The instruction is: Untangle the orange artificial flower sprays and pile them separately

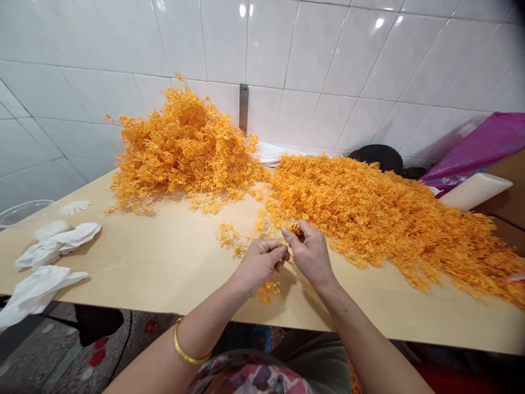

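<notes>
Close together over the front middle of the table (156, 262), both my hands pinch thin orange artificial flower sprigs. My left hand (262, 261) is closed on a stem, with an orange sprig (227, 235) sticking out to its left and another bit (268, 291) hanging below. Fingers of my right hand (309, 253) are closed on an orange piece at the stem's upper end. The exact joint between the fingertips is partly hidden. Just beyond my right hand lies a long heap of orange sprigs (348, 202). A taller orange pile (184, 148) stands at the back left.
White gloves or cloths (57, 243) lie at the left edge, near a clear round lid (24, 210). A metal bracket (243, 106) is fixed to the tiled wall. At the right are a black rounded object (379, 157), a pale bottle (476, 190) and a purple bag (479, 145).
</notes>
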{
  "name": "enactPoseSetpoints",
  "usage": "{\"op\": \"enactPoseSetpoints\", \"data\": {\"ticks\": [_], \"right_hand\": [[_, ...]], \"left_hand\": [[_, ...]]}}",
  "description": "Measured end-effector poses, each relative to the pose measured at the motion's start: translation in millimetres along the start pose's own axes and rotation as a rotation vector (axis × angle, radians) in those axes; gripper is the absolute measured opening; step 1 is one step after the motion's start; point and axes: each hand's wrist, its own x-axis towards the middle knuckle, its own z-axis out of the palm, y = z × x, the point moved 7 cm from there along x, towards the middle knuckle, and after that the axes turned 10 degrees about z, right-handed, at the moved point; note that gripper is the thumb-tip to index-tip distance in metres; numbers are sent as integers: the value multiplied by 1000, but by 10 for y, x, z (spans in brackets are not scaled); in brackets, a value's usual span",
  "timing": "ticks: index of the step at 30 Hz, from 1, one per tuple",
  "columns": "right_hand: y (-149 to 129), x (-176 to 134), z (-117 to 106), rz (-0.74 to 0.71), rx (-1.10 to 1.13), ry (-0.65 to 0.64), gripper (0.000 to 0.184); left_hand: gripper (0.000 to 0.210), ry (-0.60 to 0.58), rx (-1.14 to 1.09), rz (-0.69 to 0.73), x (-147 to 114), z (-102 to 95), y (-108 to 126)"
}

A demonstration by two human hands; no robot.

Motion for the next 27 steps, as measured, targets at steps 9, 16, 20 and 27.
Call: {"op": "enactPoseSetpoints", "data": {"ticks": [9,16,20,27], "right_hand": [[318,480,-795,136,-43,371,26],[673,584,-1076,46,-439,236,18],[546,341,-960,-84,-657,356,29],[173,-69,-1013,-204,-392,392,16]], "left_hand": [[24,4,123,-23,-203,-230,36],[19,223,-44,-24,-155,-602,-64],[15,185,-71,-21,72,-524,31],[11,199,-63,-18,410,-521,47]]}}
